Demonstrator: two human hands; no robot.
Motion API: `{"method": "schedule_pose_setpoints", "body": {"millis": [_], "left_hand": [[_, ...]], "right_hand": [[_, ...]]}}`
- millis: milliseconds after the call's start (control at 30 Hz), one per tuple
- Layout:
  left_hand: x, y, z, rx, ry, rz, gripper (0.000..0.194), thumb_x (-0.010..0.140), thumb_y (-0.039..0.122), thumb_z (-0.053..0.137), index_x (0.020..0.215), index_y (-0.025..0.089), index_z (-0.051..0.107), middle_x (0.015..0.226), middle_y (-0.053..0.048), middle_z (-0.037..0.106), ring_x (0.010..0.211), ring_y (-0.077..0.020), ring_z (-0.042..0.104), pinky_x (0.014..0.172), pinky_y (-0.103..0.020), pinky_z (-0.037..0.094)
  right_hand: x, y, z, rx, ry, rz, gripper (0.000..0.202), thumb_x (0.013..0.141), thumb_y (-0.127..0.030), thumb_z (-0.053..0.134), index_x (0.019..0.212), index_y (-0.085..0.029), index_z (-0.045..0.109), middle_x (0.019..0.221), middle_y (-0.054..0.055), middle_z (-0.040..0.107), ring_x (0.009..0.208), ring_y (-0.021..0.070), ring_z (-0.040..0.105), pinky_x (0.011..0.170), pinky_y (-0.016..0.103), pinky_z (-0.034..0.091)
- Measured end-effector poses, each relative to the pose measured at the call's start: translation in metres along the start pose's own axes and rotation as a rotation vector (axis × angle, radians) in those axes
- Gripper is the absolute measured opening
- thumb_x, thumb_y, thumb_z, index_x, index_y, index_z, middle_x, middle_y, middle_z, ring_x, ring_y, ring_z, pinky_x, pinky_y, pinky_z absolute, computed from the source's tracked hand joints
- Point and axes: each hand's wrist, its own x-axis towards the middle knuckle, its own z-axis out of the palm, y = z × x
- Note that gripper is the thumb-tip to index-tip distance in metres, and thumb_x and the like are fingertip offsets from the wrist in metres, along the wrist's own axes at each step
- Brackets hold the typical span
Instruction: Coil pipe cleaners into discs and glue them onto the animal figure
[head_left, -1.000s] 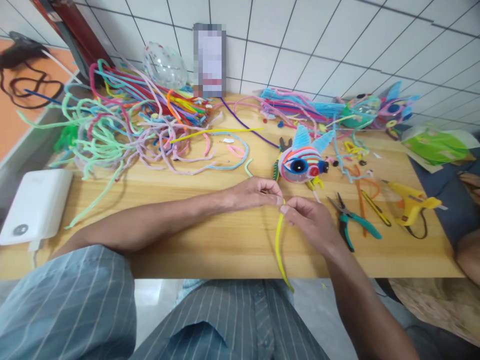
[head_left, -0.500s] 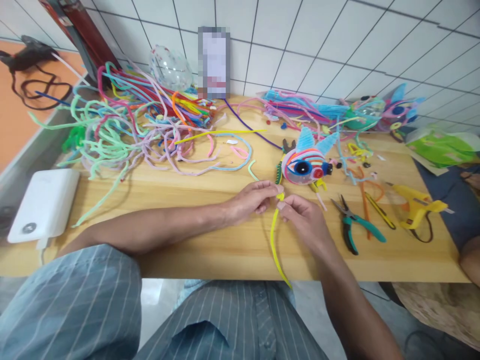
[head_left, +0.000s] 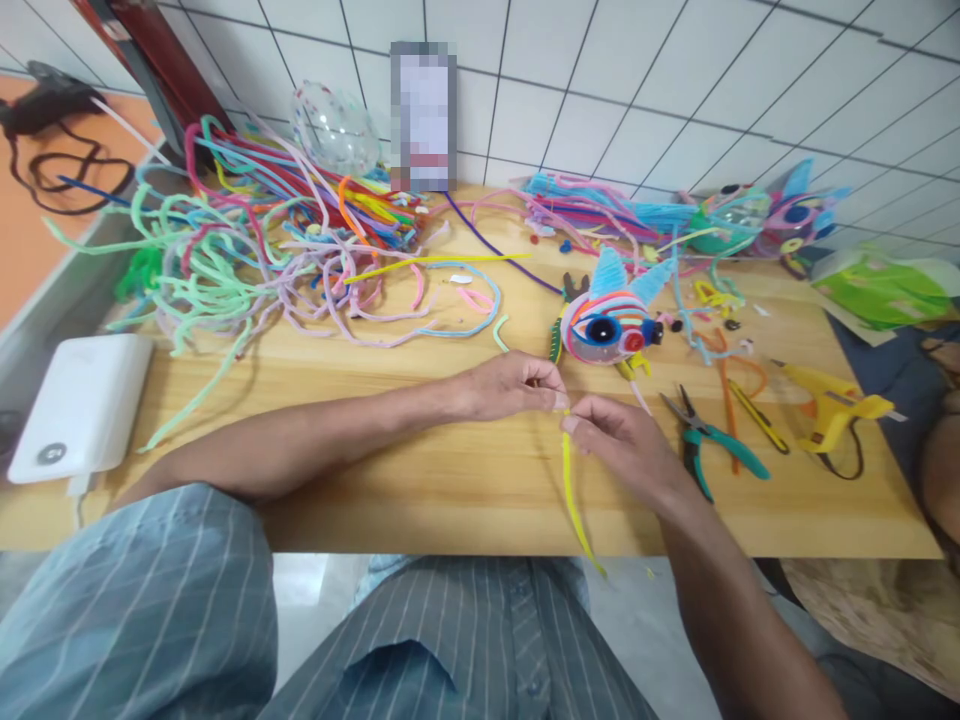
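Observation:
Near the middle of the table, my left hand (head_left: 521,385) pinches the upper end of a yellow pipe cleaner (head_left: 571,495). My right hand (head_left: 611,435) holds the same pipe cleaner just beside it, fingertips almost touching those of the left. Its long tail hangs down past the table's front edge, and the short part between my fingers is mostly hidden. Just beyond my hands sits a round animal head (head_left: 611,325) with light blue ears, a blue-rimmed eye and a red nose. Green-handled pliers (head_left: 697,435) lie to the right of my right hand.
Tangled pipe cleaners (head_left: 217,270) cover the table's left back, behind a white power bank (head_left: 82,410). A phone (head_left: 425,120) leans on the tiled wall. To the right lie a yellow cutter (head_left: 757,415) and a glue gun (head_left: 836,400); another person's arm (head_left: 943,485) is at the right edge.
Both hands have shifted slightly right and toward me with the yellow pipe cleaner. Its tail has swung right, and the left fingers are more curled. The view has moved slightly.

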Motion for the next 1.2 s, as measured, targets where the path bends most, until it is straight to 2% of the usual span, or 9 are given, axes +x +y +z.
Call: {"method": "schedule_pose_setpoints", "body": {"millis": [200,300,367,467,600,667,900,1033,1200], "left_hand": [[-0.008,-0.012,0.029,-0.307,0.306,0.003,0.035,0.077,0.044,0.082,0.078,0.015,0.063,0.063,0.006,0.053,0.058,-0.0063,0.041,0.058,-0.022,0.032],[-0.010,-0.018,0.038,-0.471,0.389,-0.014,0.041,0.076,0.050,0.083,0.077,0.017,0.058,0.061,0.007,0.048,0.052,-0.0056,0.036,0.051,-0.022,0.025],[-0.008,-0.018,0.037,-0.490,0.369,-0.018,0.041,0.078,0.050,0.082,0.076,0.018,0.056,0.059,0.007,0.045,0.050,-0.0058,0.035,0.049,-0.023,0.023],[-0.002,-0.013,0.024,-0.386,0.271,-0.007,0.038,0.083,0.050,0.077,0.077,0.017,0.060,0.059,0.007,0.045,0.049,-0.0062,0.036,0.048,-0.024,0.023],[0.003,-0.003,0.006,-0.164,0.075,0.038,0.025,0.081,0.036,0.081,0.085,0.014,0.070,0.075,0.003,0.064,0.064,-0.0076,0.051,0.062,-0.022,0.037],[0.002,0.000,0.001,-0.082,0.003,0.053,0.020,0.080,0.031,0.081,0.084,0.014,0.071,0.078,0.001,0.069,0.072,-0.0096,0.057,0.071,-0.023,0.042],[-0.001,-0.001,-0.002,0.016,-0.049,0.035,0.019,0.077,0.030,0.082,0.080,0.013,0.074,0.073,0.002,0.069,0.071,-0.0098,0.058,0.071,-0.023,0.043],[-0.002,-0.007,0.009,-0.137,0.110,0.036,0.024,0.074,0.034,0.084,0.078,0.013,0.072,0.074,0.001,0.069,0.070,-0.0091,0.057,0.069,-0.022,0.043],[-0.010,-0.017,0.035,-0.452,0.375,0.022,0.038,0.072,0.045,0.087,0.079,0.015,0.066,0.062,0.005,0.056,0.053,-0.0048,0.039,0.053,-0.021,0.029]], "right_hand": [[0.009,0.001,0.027,0.177,0.175,-0.005,0.031,0.088,-0.046,0.063,0.068,-0.023,0.056,0.062,-0.004,0.053,0.061,0.0136,0.048,0.063,0.029,0.037],[0.013,0.001,0.038,0.227,0.227,0.002,0.031,0.088,-0.046,0.064,0.069,-0.023,0.057,0.062,-0.004,0.054,0.061,0.0139,0.049,0.063,0.030,0.038],[0.014,0.001,0.037,0.232,0.213,0.005,0.031,0.088,-0.046,0.065,0.068,-0.023,0.056,0.062,-0.004,0.053,0.061,0.0139,0.049,0.063,0.030,0.038],[0.011,0.001,0.024,0.198,0.153,0.004,0.033,0.088,-0.046,0.063,0.066,-0.023,0.055,0.062,-0.004,0.052,0.062,0.0136,0.047,0.064,0.030,0.037],[0.005,0.000,0.007,0.109,0.036,0.011,0.034,0.089,-0.046,0.061,0.066,-0.023,0.054,0.062,-0.004,0.050,0.063,0.0135,0.045,0.065,0.030,0.035],[0.003,0.000,0.003,0.074,-0.007,0.013,0.034,0.089,-0.047,0.061,0.067,-0.022,0.052,0.063,-0.004,0.048,0.064,0.0135,0.044,0.064,0.030,0.034],[-0.002,0.005,0.005,0.036,0.029,0.014,0.031,0.088,-0.047,0.063,0.071,-0.022,0.056,0.065,-0.005,0.046,0.064,0.0132,0.042,0.063,0.029,0.033],[-0.001,0.008,0.015,0.120,0.127,0.006,0.032,0.088,-0.047,0.064,0.070,-0.022,0.056,0.063,-0.004,0.050,0.062,0.0135,0.045,0.062,0.029,0.036],[0.007,0.002,0.040,0.221,0.276,-0.026,0.032,0.088,-0.047,0.066,0.070,-0.023,0.057,0.061,-0.003,0.054,0.061,0.0144,0.048,0.063,0.029,0.040]]}}
